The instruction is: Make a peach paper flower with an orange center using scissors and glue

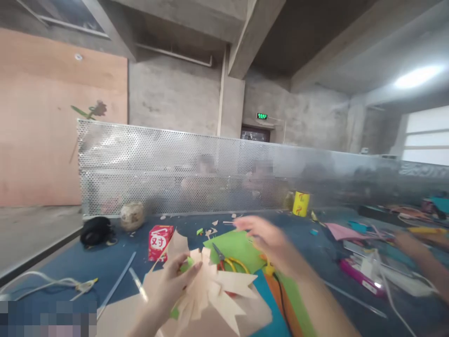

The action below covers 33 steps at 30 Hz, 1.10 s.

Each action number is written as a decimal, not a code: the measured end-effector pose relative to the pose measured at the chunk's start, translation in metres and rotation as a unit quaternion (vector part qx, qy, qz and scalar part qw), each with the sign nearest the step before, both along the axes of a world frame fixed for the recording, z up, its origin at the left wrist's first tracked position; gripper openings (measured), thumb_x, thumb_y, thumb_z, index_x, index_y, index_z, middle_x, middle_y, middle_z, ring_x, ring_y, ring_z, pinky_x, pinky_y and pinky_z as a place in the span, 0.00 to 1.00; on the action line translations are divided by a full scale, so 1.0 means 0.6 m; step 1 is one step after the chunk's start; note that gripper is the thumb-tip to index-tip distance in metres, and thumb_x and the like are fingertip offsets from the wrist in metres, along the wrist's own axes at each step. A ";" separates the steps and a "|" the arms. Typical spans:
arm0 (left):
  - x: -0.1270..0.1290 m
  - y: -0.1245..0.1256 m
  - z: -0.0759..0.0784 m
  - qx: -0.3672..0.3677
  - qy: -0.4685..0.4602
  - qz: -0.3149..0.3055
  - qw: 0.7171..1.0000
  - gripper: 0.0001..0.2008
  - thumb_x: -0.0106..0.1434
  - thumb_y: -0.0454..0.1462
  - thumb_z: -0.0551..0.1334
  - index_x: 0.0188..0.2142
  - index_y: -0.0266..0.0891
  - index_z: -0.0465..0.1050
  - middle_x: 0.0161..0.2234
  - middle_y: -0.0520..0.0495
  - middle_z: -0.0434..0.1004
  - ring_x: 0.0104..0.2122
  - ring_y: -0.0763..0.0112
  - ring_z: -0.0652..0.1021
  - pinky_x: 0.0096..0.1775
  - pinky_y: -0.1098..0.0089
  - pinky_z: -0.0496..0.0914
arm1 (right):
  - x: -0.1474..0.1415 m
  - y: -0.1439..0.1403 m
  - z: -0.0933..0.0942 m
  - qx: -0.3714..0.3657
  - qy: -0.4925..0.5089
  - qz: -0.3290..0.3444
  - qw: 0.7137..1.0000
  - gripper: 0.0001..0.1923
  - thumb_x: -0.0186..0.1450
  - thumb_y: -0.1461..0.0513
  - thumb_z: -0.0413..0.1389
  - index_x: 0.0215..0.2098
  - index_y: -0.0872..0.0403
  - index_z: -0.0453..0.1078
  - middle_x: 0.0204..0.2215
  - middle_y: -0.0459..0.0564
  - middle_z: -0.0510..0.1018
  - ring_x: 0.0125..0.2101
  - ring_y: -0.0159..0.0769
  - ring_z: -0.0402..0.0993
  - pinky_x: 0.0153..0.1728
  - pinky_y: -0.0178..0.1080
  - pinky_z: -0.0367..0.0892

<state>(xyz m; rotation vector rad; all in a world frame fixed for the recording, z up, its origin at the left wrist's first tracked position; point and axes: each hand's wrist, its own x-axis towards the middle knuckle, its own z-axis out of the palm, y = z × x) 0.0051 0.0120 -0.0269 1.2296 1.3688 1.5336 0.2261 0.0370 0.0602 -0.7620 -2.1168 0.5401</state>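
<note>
Much is blurred by motion; the right hand is smeared, fingers loosely spread and grasping nothing, reaching out above the green sheet; whether it touches anything cannot be told; the people behind the perforated metal screen are only dim shapes, and another person's arm at the right edge is cut off by the frame; the bottom left corner is masked out. The left hand grips the tan paper cutout with its pointed petals, thumb on the front, low in the middle of the view and above the desk; the right hand is well apart from it, farther out. Scissors with yellow handles lie on the green sheet just beyond the cutout; a red box stands to the left, a yellow can near the screen.
</note>
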 end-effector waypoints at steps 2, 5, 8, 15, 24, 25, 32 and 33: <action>-0.003 0.001 0.002 0.016 0.032 -0.055 0.998 0.18 0.44 0.48 0.67 0.30 0.38 0.72 0.16 0.57 0.64 0.16 0.77 0.65 0.19 0.77 0.58 | -0.031 0.011 -0.033 -0.098 -0.045 0.020 0.994 0.13 0.60 0.56 0.58 0.40 0.54 0.72 0.40 0.53 0.77 0.41 0.40 0.72 0.41 0.41 0.66; -0.005 0.006 0.004 0.045 0.067 -0.103 0.991 0.16 0.47 0.46 0.66 0.31 0.37 0.75 0.21 0.51 0.73 0.22 0.71 0.72 0.24 0.74 0.65 | -0.075 0.033 -0.082 -0.223 -0.060 0.042 0.972 0.08 0.55 0.59 0.60 0.28 0.56 0.72 0.26 0.49 0.77 0.29 0.36 0.72 0.30 0.35 0.64; -0.009 0.012 0.005 0.067 0.080 -0.100 0.989 0.15 0.47 0.45 0.67 0.32 0.39 0.77 0.27 0.48 0.78 0.30 0.65 0.76 0.31 0.70 0.69 | -0.090 0.047 -0.114 -0.264 -0.036 0.050 0.963 0.06 0.52 0.61 0.61 0.26 0.57 0.71 0.23 0.47 0.75 0.25 0.32 0.69 0.26 0.33 0.61; -0.028 0.028 0.002 0.059 0.049 -0.050 0.996 0.23 0.44 0.47 0.67 0.40 0.39 0.75 0.34 0.45 0.78 0.30 0.66 0.76 0.31 0.69 0.70 | -0.085 0.055 -0.143 -0.297 0.109 -0.002 0.949 0.09 0.51 0.58 0.58 0.21 0.54 0.63 0.19 0.43 0.69 0.21 0.29 0.63 0.24 0.33 0.59; -0.038 0.034 -0.009 0.026 0.030 -0.065 0.997 0.17 0.48 0.48 0.66 0.30 0.37 0.74 0.23 0.53 0.69 0.23 0.77 0.68 0.24 0.76 0.64 | -0.085 0.058 -0.149 -0.312 0.164 0.004 0.936 0.17 0.53 0.49 0.56 0.20 0.53 0.62 0.19 0.44 0.68 0.22 0.31 0.65 0.26 0.34 0.59; -0.037 0.033 -0.007 0.023 0.032 -0.076 0.996 0.17 0.47 0.48 0.67 0.29 0.37 0.74 0.22 0.53 0.69 0.22 0.77 0.67 0.23 0.76 0.64 | -0.082 0.058 -0.147 -0.311 0.166 0.004 0.936 0.17 0.54 0.49 0.55 0.19 0.53 0.62 0.19 0.44 0.68 0.22 0.31 0.65 0.26 0.34 0.59; -0.032 0.031 -0.005 0.012 0.021 -0.085 0.996 0.18 0.47 0.50 0.66 0.29 0.36 0.73 0.22 0.53 0.68 0.22 0.77 0.67 0.23 0.76 0.64 | -0.071 0.064 -0.148 -0.309 0.185 -0.009 0.933 0.14 0.51 0.54 0.59 0.16 0.55 0.65 0.17 0.43 0.68 0.21 0.29 0.65 0.28 0.34 0.60; -0.033 0.032 -0.006 0.010 0.018 -0.086 0.996 0.19 0.48 0.50 0.65 0.30 0.37 0.73 0.23 0.53 0.69 0.22 0.77 0.68 0.23 0.76 0.64 | -0.072 0.065 -0.150 -0.312 0.188 -0.012 0.931 0.14 0.51 0.54 0.59 0.17 0.56 0.66 0.17 0.43 0.68 0.21 0.29 0.65 0.27 0.34 0.60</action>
